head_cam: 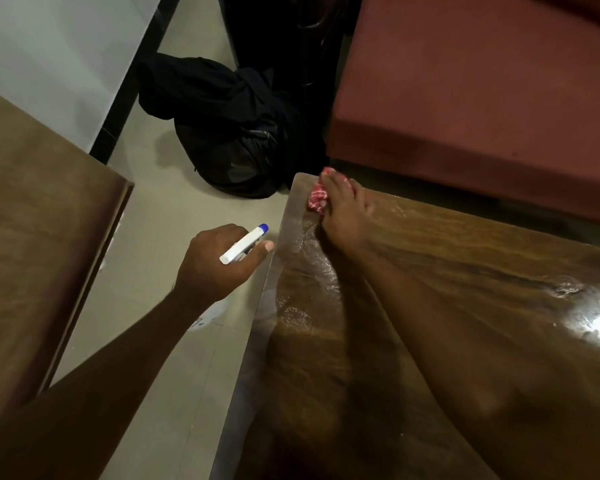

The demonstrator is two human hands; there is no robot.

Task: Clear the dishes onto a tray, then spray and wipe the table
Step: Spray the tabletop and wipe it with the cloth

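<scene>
A glossy brown wooden table (465,278) fills the right half of the head view, with wet streaks along its left edge. My right hand (345,216) presses a red and white checked cloth (317,199) flat on the table's far left corner. My left hand (219,261) hangs over the floor just left of the table edge, closed around a white spray bottle with a blue nozzle (245,244). The bottle's body shows only faintly below my wrist. No dishes or tray are in view.
A second brown table (42,220) stands at the left across a narrow strip of pale tiled floor (174,341). A black bag (229,126) lies on the floor beyond. A maroon bench seat (482,81) runs behind the table at the upper right.
</scene>
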